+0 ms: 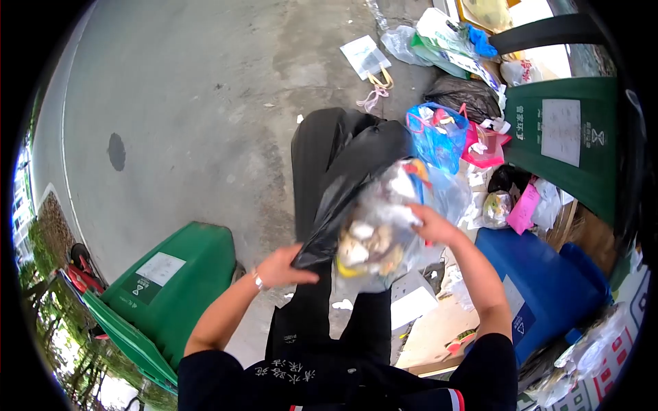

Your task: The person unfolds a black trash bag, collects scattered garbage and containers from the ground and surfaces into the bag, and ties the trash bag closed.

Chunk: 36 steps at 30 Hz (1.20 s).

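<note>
My left hand point(281, 267) is closed on the edge of a large black plastic bag point(329, 178), whose mouth opens toward the right. My right hand point(439, 227) grips the top of a clear plastic bag point(377, 236) filled with mixed rubbish, held at the black bag's mouth. The clear bag is a little blurred. Just beyond it a blue bag of rubbish point(437, 140) rests on the ground, beside a pink-red bag point(483, 145).
A green bin point(178, 274) stands at the lower left, a blue bin point(541, 288) at the lower right, and a dark green bin point(541, 130) at the upper right. Loose bags, a white paper bag point(364, 56) and a white box point(411, 301) lie on the pavement.
</note>
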Available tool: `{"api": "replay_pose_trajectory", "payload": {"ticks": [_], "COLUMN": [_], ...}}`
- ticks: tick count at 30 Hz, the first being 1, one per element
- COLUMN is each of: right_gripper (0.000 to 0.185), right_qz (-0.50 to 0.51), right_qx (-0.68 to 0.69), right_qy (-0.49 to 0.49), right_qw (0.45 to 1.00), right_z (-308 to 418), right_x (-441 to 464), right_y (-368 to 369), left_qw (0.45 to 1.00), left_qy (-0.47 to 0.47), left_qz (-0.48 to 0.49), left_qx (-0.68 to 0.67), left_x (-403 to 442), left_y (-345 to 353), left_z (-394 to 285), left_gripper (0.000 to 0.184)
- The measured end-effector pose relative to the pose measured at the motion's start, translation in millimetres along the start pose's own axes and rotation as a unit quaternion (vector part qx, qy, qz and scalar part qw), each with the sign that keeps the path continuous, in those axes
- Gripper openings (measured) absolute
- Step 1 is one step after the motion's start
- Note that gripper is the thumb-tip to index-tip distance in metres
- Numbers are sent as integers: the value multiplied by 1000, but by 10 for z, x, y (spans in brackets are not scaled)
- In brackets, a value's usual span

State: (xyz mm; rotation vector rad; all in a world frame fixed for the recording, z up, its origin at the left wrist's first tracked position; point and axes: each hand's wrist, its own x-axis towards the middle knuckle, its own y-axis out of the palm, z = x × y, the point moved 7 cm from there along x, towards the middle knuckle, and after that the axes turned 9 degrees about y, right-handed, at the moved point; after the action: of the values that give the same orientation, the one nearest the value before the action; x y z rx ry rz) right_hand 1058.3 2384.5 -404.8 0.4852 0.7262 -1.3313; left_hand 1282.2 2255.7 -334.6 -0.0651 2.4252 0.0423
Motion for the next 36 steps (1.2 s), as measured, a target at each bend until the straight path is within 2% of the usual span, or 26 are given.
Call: {"api": "replay_pose_trajectory", "payload": {"ticks": [1,3,7,8,10,12,13,15,16,18,19,20,22,23,24,26,27,28,29,30,31,32,33,34,35,36], "right_gripper": [40,41,37,34,29,27,26,30,34,35,34,31,25,28,30,31,31,36,35,30,24,25,28,27,41,55], "right_qz": [-58,-133,-290,-360,-389,-410,-430,-400,-392,-342,-295,-297,-282,-204,-119,-2,-152,-205,174,-153,92,-37,74,66,-131,-337], "right_qx": [14,57,84,55,62,82,74,111,83,126,168,177,242,114,-17,15,-14,-10,76,-134,-144,64,282,308,171,120], "right_qy": [-47,-81,-83,-117,-12,-4,-10,14,-42,-31,-14,-23,31,-31,-88,-87,-132,-138,151,-147,97,-43,141,196,73,170], "right_qw": [997,986,950,924,919,908,900,910,915,931,941,938,928,972,989,996,979,969,970,968,980,996,946,929,974,918], "right_z": [118,235,309,313,347,438,539,630,776,760,731,761,503,423,343,130,-175,216,9,-235,-494,-736,-1214,-1572,-1997,-2547], "right_x": [102,342,909,1031,1162,1093,991,782,671,646,732,849,1239,1523,1753,2013,2116,1562,1377,1437,1230,1124,1047,1006,1070,1060], "right_y": [-109,-243,-133,-51,138,319,387,621,755,1211,1407,1526,1800,1905,1960,1799,1755,988,879,770,497,173,-2,-338,-876,-1333], "left_qw": [993,989,983,985,963,854,808,761,755,719,811,837,920,951,916,822,855,882,846,818,821,820,824,796,766,769], "left_qy": [-99,-72,-109,-89,-65,-2,35,43,92,33,-62,9,8,-24,36,-17,-41,-68,-61,-101,-109,-122,-123,-114,-106,-108], "left_qz": [64,115,120,55,-134,-444,-516,-577,-606,-655,-582,-495,-367,-297,-400,-563,-517,-465,-526,-560,-554,-552,-547,-584,-619,-616], "left_qx": [5,53,-85,-134,-227,-271,-284,-295,-233,-229,17,234,138,79,17,84,21,-40,-65,-81,-84,-86,-83,-109,-134,-130], "left_x": [-265,-696,-885,-780,-557,-415,-328,-306,-331,-390,-367,-315,-230,-172,-233,-253,-144,-77,-144,-220,-161,-94,27,108,199,344], "left_y": [70,274,572,518,213,-299,-545,-928,-1073,-1049,-959,-791,-601,-499,-489,-600,-631,-679,-661,-634,-582,-526,-473,-420,-367,-335], "left_z": [178,724,615,459,215,267,295,634,784,567,427,300,116,160,320,345,452,585,860,1232,1288,1321,1311,1281,1243,1130], "left_gripper": [41,34,21,18,12,12,15,18,18,13,14,20,9,14,19,23,25,29,33,33,34,34,34,35,37,37]}}
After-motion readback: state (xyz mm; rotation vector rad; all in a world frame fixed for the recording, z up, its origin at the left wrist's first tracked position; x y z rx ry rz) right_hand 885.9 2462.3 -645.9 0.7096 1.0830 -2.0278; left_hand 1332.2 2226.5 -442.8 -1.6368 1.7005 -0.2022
